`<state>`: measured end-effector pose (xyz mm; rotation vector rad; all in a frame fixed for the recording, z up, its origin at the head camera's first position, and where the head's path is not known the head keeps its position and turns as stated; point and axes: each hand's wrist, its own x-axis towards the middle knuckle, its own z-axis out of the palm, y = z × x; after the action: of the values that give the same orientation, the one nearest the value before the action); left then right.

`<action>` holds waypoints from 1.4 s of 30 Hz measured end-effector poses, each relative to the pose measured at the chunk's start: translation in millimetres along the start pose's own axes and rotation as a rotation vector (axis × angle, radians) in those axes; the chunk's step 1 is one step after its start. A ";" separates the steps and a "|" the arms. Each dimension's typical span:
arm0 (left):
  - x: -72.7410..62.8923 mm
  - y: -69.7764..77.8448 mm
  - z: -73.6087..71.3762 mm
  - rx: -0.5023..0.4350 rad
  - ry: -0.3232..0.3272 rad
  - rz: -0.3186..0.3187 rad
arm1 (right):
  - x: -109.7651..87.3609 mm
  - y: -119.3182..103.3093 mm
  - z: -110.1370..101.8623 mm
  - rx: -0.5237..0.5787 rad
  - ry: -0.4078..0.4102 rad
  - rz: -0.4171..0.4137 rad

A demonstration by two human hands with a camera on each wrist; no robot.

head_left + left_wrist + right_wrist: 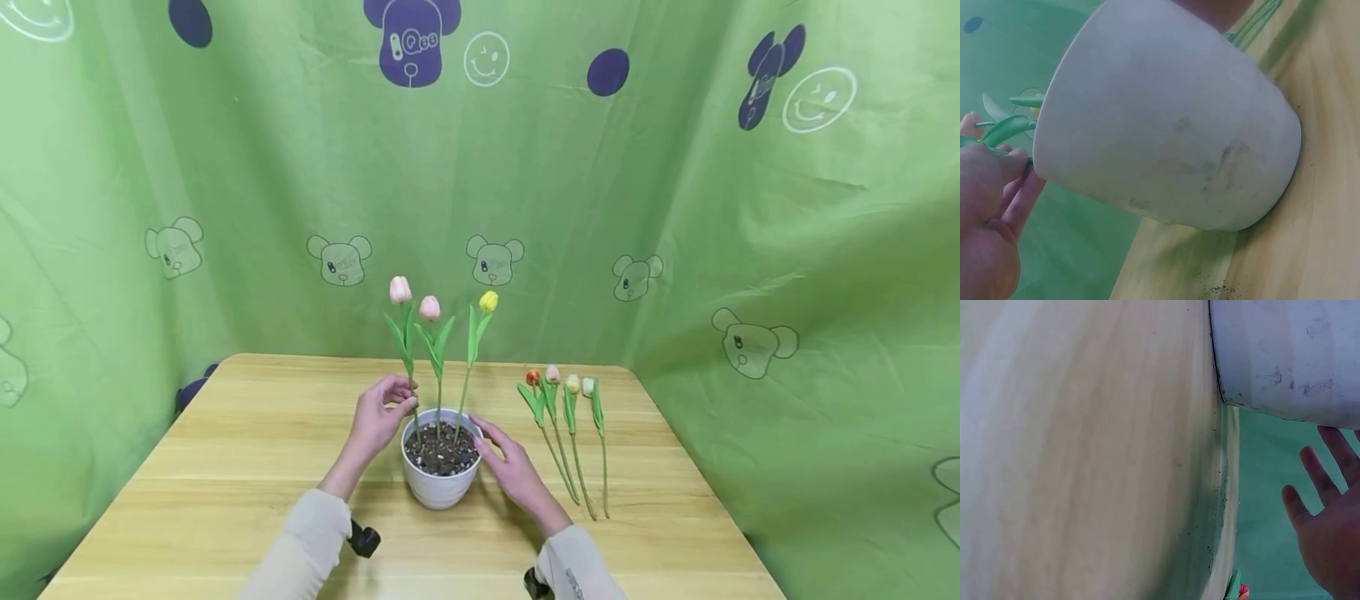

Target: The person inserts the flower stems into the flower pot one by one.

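A white flowerpot (441, 490) filled with dark soil (437, 455) stands on the table. Three artificial tulips rise from the soil: a pink tulip (401, 290) at the left, another pink tulip (430, 308) in the middle and a yellow tulip (489, 302) at the right. My left hand (379, 414) pinches the left pink tulip's stem between thumb and fingers, just above the rim; the left wrist view shows this grip beside the pot wall (1166, 112). Spread and fairly straight, the fingers of my right hand (516, 472) rest against the pot's right side near its rim.
Several more tulips lie on the wooden table (247, 467) right of the pot, among them a red tulip (532, 377) and a white tulip (588, 387). Specks of soil lie near the pot's base. A green printed curtain (525, 183) surrounds the table's back and sides.
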<state>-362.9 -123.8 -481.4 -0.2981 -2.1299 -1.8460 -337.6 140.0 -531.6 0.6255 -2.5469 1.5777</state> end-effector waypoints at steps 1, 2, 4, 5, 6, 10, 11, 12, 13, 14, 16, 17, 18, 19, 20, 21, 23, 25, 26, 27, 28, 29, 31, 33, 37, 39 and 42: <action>-0.1 0.0 0.2 0.001 -0.001 -0.001 | 0.0 -0.7 -0.5 -0.004 -0.005 0.002; -0.2 0.2 0.4 0.003 -0.001 0.002 | 0.2 -1.6 -0.9 -0.008 -0.011 0.002; -0.7 1.5 0.5 0.009 -0.002 0.008 | 0.4 -3.4 -1.6 -0.016 -0.022 0.002; -0.8 2.1 0.6 0.010 -0.004 0.013 | 0.6 -4.7 -2.2 -0.016 -0.030 0.002; -1.0 2.6 0.8 0.012 -0.006 0.018 | 0.7 -5.5 -2.5 -0.016 -0.036 -0.001; -1.6 3.1 2.8 0.011 -0.016 0.026 | -0.6 -8.0 -4.0 -0.030 -0.045 -0.002; -1.7 2.8 3.3 0.010 -0.017 0.027 | -1.2 -8.4 -4.5 -0.032 -0.045 -0.001; -1.9 2.7 3.7 0.012 -0.019 0.029 | -1.8 -8.4 -5.0 -0.038 -0.045 0.004; -1.9 2.7 3.9 0.012 -0.021 0.029 | -2.2 -8.5 -5.4 -0.045 -0.044 0.003; -2.1 2.7 3.9 0.011 -0.023 0.032 | -2.5 -8.6 -6.0 -0.046 -0.047 0.011; -2.1 2.6 3.7 0.006 -0.028 0.037 | -2.8 -8.9 -6.7 -0.053 -0.052 0.019; -2.2 2.7 3.5 0.006 -0.030 0.039 | -2.7 -9.6 -7.1 -0.054 -0.054 0.025; -2.3 2.7 3.3 0.006 -0.033 0.041 | -2.6 -10.3 -7.3 -0.058 -0.056 0.027; -2.5 2.8 3.1 0.009 -0.034 0.041 | -2.4 -11.0 -7.6 -0.059 -0.057 0.026; -2.9 2.7 2.7 0.021 -0.037 0.043 | -2.3 -12.0 -7.9 -0.059 -0.059 0.034; -3.4 2.4 2.4 0.037 -0.041 0.044 | -2.1 -12.8 -8.1 -0.061 -0.059 0.033; -4.9 1.2 1.7 0.075 -0.048 0.051 | -1.9 -13.7 -8.4 -0.060 -0.057 0.027; -7.4 -0.6 1.0 0.109 -0.052 0.058 | -2.2 -13.2 -7.8 -0.059 -0.059 0.030; -8.6 -1.9 0.9 0.124 -0.052 0.061 | -2.8 -12.8 -7.3 -0.056 -0.061 0.031; -9.8 -3.0 0.8 0.131 -0.049 0.064 | -3.5 -12.7 -6.7 -0.056 -0.061 0.029; -10.6 -3.9 0.9 0.132 -0.045 0.069 | -3.9 -12.3 -6.2 -0.058 -0.060 0.028; -11.4 -4.4 1.2 0.133 -0.041 0.070 | -4.4 -12.6 -5.9 -0.058 -0.062 0.034; -12.3 -5.4 1.7 0.135 -0.032 0.076 | -5.2 -12.9 -5.5 -0.061 -0.062 0.034; -12.1 -5.4 2.4 0.150 -0.028 0.091 | -5.1 -13.8 -5.9 -0.067 -0.059 0.031; -10.5 -3.1 2.5 0.161 -0.033 0.104 | -4.2 -13.5 -6.9 -0.070 -0.059 0.033; -9.3 -2.8 2.2 0.154 -0.039 0.090 | -4.0 -13.3 -7.4 -0.068 -0.059 0.034; -5.8 -4.2 2.6 0.123 -0.043 0.052 | -4.3 -13.2 -8.4 -0.059 -0.059 0.038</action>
<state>-359.2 -121.7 -487.7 -0.3644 -2.2309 -1.6862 -329.8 143.5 -517.8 0.6301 -2.6524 1.5108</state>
